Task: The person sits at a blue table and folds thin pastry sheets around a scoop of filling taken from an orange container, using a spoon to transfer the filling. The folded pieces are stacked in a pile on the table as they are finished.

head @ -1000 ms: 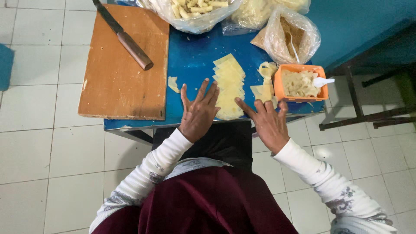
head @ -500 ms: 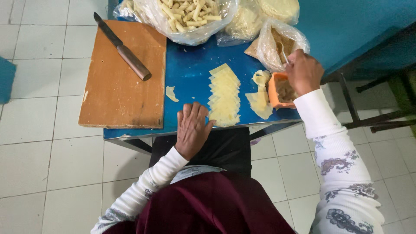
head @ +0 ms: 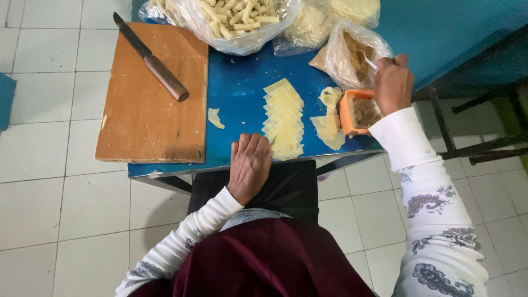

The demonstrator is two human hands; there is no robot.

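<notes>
Blue surface [head: 242, 82] carries overlapped pale wrappers [head: 284, 118] within reach; left hand [head: 250, 165] rests flat and empty, right hand [head: 393, 82] grips a spoon [head: 369, 63] (over the orange tub [head: 347, 113]).

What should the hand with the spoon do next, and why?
Probably scoop some filling from the orange container and carry it to the row of pastry sheets. The right hand holds the white spoon just above the container, the sheets look bare, and the left hand rests flat at the near end of the row.
</notes>
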